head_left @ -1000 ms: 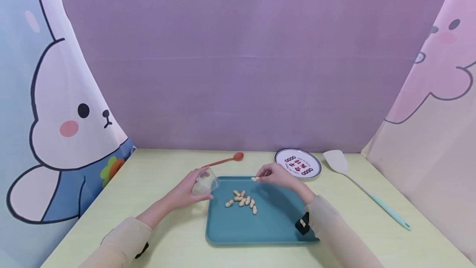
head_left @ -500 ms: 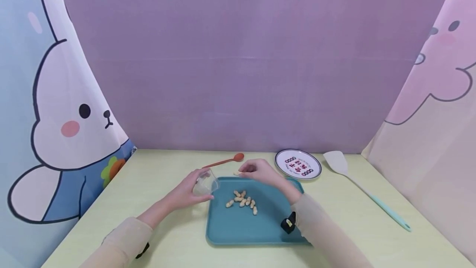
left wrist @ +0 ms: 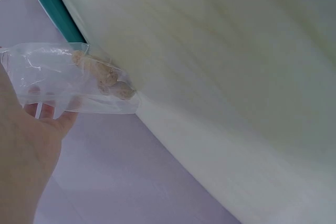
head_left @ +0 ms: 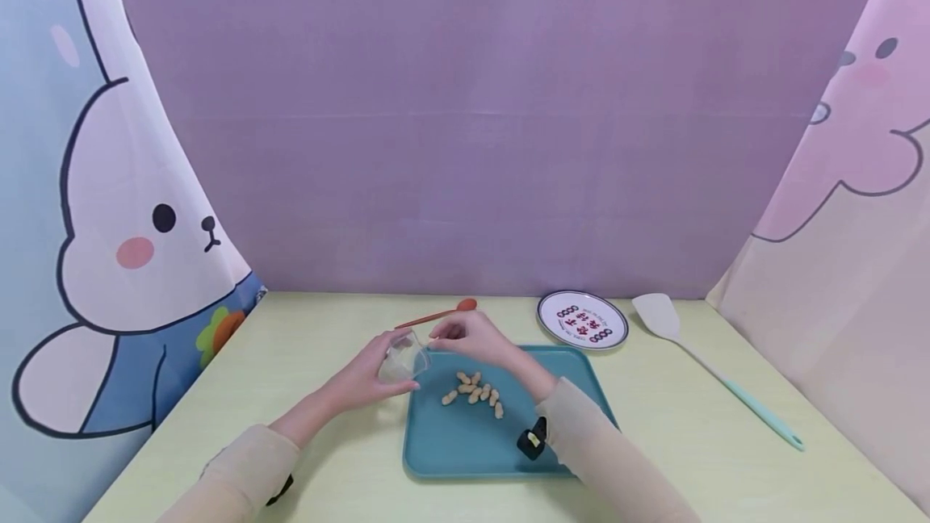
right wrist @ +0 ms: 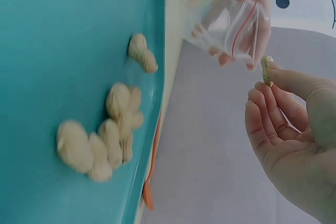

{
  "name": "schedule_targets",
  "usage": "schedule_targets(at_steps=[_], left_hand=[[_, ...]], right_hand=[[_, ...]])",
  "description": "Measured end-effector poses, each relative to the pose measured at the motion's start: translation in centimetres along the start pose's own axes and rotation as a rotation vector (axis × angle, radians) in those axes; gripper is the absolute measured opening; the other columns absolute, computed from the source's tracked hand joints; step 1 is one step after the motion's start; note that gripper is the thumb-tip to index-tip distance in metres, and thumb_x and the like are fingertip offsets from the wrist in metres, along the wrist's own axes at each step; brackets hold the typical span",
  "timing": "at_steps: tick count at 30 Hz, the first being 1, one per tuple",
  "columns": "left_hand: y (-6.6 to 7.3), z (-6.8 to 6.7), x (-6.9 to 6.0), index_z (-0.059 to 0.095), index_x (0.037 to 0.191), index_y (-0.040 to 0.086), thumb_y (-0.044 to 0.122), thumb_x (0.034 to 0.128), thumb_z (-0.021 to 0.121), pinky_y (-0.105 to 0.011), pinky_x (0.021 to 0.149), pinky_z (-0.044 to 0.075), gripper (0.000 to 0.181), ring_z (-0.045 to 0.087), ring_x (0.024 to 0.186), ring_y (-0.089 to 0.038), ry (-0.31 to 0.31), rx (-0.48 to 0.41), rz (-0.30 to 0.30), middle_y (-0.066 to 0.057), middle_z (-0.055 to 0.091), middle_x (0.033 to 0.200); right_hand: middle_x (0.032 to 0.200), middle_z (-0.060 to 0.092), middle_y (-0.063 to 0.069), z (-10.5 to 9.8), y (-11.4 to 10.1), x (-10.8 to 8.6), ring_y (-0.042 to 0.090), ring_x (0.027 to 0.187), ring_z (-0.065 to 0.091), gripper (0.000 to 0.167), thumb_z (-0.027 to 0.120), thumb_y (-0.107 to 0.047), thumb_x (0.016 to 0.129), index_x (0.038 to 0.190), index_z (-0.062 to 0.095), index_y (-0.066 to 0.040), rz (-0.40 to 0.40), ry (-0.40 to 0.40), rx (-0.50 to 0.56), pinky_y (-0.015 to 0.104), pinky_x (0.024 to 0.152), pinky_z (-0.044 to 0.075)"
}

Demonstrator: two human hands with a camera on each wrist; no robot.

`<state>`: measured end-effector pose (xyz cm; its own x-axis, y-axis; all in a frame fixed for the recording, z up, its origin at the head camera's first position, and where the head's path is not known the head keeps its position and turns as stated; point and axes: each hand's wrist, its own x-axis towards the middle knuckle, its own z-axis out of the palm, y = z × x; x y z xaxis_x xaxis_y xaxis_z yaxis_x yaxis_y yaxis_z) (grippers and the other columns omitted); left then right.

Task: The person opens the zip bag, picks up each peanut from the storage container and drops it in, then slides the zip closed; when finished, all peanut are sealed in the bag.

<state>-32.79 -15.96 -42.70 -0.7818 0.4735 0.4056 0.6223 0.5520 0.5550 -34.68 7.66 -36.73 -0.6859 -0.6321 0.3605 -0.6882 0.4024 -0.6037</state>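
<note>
My left hand [head_left: 366, 374] grips a clear zip bag [head_left: 401, 357] beside the tray's left edge. In the left wrist view, several peanuts lie at the bottom of the bag [left wrist: 68, 80]. My right hand [head_left: 475, 339] is just right of the bag's mouth; the right wrist view has its thumb and fingertips pinching one peanut [right wrist: 266, 71], apart from the bag [right wrist: 226, 24]. Several unshelled peanuts [head_left: 474, 391] lie in the upper left part of the teal tray [head_left: 465, 454].
Behind the tray lies an orange spoon [head_left: 429, 318], partly behind my right hand. A white plate [head_left: 582, 320] with red print sits at the back right. A spatula [head_left: 701, 357] with a mint handle lies farther right. A purple curtain [head_left: 465, 119] hangs behind the table.
My right hand has moved left with its peanut, from above the tray's back edge to beside the bag. My left hand and the bag have stayed nearly still.
</note>
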Motion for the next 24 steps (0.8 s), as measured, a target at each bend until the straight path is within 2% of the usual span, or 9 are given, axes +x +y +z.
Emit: schedule_targets(at_steps=[5,12,15,24], left_hand=[[-0.1,0.2,0.0,0.034,0.141,0.001,0.045,0.077,0.074,-0.045,0.093,0.047,0.087,0.05,0.118,-0.025,0.002,0.003,0.01,-0.011,0.05,0.131],[0.0,0.1,0.0,0.033,0.142,0.002,0.047,0.0764,0.073,-0.046,0.095,0.046,0.089,0.048,0.121,-0.026,-0.01,-0.005,-0.004,-0.012,0.047,0.134],[0.0,0.1,0.0,0.033,0.142,0.002,0.047,0.0763,0.073,-0.046,0.095,0.045,0.089,0.048,0.12,-0.025,-0.015,-0.007,-0.012,-0.011,0.048,0.133],[0.0,0.0,0.0,0.033,0.141,0.002,0.047,0.0776,0.072,-0.047,0.094,0.046,0.087,0.049,0.118,-0.025,-0.005,-0.001,0.015,-0.011,0.05,0.13]], right_hand=[[0.088,0.07,0.006,0.8,-0.5,0.3,0.017,0.075,0.065,0.017,0.066,-0.016,0.088,0.1,0.07,-0.005,0.011,-0.027,0.026,0.019,0.066,0.051],[0.089,0.071,0.005,1.4,-0.6,0.3,0.012,0.075,0.064,0.017,0.065,-0.015,0.089,0.101,0.07,-0.004,0.049,-0.036,0.036,0.018,0.067,0.051],[0.09,0.071,0.006,1.4,-0.6,0.2,0.012,0.075,0.064,0.017,0.065,-0.015,0.088,0.1,0.07,-0.004,0.051,-0.037,0.043,0.019,0.067,0.051],[0.09,0.071,0.005,0.9,-0.7,-0.3,0.013,0.076,0.064,0.018,0.066,-0.017,0.088,0.1,0.07,-0.004,0.051,-0.033,0.041,0.019,0.068,0.051]])
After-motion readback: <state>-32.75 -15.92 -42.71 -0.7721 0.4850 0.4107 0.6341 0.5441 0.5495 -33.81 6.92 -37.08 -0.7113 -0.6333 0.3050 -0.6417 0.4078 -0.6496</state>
